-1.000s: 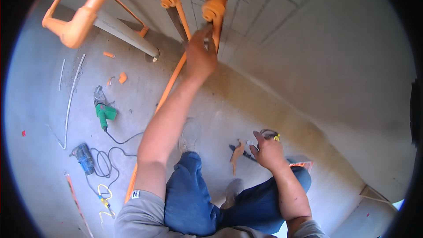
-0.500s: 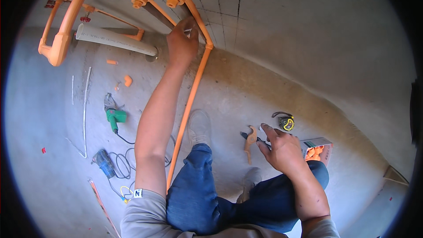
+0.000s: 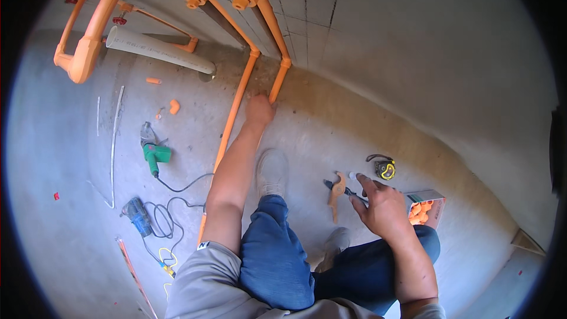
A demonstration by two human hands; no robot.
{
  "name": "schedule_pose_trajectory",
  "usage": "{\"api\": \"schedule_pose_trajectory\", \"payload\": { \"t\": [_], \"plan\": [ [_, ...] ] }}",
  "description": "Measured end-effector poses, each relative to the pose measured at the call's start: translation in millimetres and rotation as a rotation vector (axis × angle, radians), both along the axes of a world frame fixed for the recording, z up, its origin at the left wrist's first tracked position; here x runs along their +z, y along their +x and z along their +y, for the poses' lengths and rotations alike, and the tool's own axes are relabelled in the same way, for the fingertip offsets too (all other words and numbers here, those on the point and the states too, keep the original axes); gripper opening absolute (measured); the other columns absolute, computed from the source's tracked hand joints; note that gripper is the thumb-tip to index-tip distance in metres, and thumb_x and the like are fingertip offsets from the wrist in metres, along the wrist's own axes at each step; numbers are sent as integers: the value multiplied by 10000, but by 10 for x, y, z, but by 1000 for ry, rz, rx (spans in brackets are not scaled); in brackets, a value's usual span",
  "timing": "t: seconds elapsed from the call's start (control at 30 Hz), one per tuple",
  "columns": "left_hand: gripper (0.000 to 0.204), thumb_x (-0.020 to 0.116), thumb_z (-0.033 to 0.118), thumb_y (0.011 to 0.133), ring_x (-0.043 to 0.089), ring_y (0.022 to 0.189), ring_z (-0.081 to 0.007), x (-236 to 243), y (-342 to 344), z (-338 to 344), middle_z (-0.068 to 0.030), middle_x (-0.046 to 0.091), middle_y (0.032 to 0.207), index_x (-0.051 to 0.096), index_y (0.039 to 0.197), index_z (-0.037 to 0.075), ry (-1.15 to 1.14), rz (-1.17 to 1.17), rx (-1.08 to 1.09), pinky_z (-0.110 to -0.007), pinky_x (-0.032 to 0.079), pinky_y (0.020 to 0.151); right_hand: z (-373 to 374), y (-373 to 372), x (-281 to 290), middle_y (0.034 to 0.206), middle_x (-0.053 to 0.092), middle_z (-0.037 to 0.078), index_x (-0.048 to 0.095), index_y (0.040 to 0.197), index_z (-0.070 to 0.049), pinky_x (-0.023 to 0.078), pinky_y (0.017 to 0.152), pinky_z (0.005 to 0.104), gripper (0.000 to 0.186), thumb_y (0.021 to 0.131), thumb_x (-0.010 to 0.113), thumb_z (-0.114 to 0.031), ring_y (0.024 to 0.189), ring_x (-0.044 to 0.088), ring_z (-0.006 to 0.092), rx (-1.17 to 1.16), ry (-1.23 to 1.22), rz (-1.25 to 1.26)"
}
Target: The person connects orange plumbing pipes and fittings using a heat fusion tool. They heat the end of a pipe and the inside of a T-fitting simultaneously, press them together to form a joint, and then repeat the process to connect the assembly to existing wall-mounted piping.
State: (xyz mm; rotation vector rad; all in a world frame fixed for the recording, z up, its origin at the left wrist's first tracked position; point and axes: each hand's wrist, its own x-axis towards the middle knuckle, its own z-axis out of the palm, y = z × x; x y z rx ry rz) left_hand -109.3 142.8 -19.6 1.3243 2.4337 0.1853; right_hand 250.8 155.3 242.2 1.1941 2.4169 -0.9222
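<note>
left hand (image 3: 260, 110) at orange pipe (image 3: 279, 82) end, can't really tell its fingers; right hand (image 3: 385, 209) well right of pipe, fingers loosely apart

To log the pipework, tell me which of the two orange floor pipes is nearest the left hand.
The right pipe: the left hand covers part of it, whereas the left pipe lies apart from the hand.

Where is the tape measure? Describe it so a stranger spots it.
On the floor between the wall and the right hand lies the tape measure. It is compact and black with yellow trim, unlike the curved tan tool to its left.
</note>
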Motion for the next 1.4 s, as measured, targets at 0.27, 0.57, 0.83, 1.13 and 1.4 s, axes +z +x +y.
{"api": "schedule_pose_trajectory", "payload": {
  "t": [0.27,0.57,0.83,1.13,1.4],
  "plan": [
    [445,702,371,902,655,1091,-391,-224,13,181,-233,684,1130,631,1150,9,-161,-146,163,-480,540,934,49,-54,-57,975,723,182,605,1307,-55,564,704,475,509,872,721,-291,806,706,373,-39,14,-20],
    [463,649,347,920,647,1103,-391,-211,-69,325,-226,670,1174,589,1246,25,-157,-131,105,-475,526,963,83,-194,-131,980,722,183,615,1300,-59,563,719,478,497,875,719,-295,819,703,376,-53,14,-45],
    [466,645,324,924,650,1093,-396,-257,-96,352,-239,666,1166,563,1271,23,-170,-130,87,-491,529,946,99,-235,-129,989,721,184,616,1296,-59,564,748,473,495,875,718,-299,861,704,374,-41,16,-54],
    [445,597,319,969,665,1094,-377,-185,-83,361,-241,661,1183,562,1287,10,-214,-90,39,-456,542,938,67,-196,-124,915,729,148,633,1271,-61,571,737,449,486,845,765,-253,815,712,353,-54,39,-33],
    [448,599,336,976,655,1129,-373,-26,-64,426,-231,661,1211,567,1294,22,-265,-131,74,-452,536,958,73,-132,-140,957,724,165,620,1285,-76,565,693,474,480,878,715,-313,803,708,360,-43,49,-8]
  ]
}}
